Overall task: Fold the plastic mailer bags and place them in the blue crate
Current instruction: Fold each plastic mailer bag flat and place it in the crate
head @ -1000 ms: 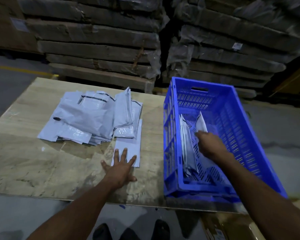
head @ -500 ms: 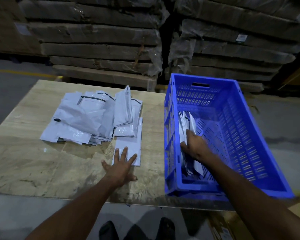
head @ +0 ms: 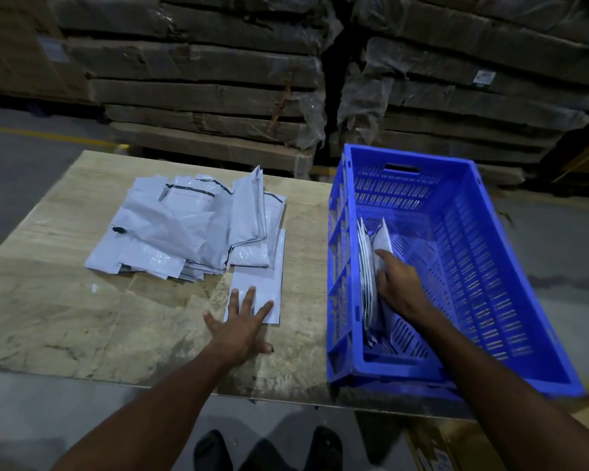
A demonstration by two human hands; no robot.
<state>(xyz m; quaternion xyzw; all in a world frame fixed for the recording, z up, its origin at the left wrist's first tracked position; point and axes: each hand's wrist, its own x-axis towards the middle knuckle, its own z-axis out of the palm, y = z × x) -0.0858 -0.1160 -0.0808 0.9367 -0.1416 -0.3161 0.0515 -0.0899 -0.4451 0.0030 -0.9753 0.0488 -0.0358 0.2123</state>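
A loose pile of grey plastic mailer bags (head: 184, 229) lies on the wooden table (head: 65, 317). One flat mailer (head: 262, 283) sticks out toward me from under the pile. My left hand (head: 242, 321) lies flat with spread fingers on its near end. The blue crate (head: 456, 266) stands at the table's right side. Several folded mailers (head: 368, 266) stand on edge against its left wall. My right hand (head: 398, 283) is inside the crate, pressing against these folded mailers with an extended finger; its other fingers are partly hidden.
Stacks of wrapped flat cardboard (head: 201, 79) rise behind the table. My feet (head: 269, 450) show below the near table edge. A cardboard box (head: 439, 450) sits on the floor at lower right. Grey floor surrounds the table.
My right hand moved left inside the crate and pushed the folded mailer against the others at the left wall. My left hand stayed flat on the mailer.
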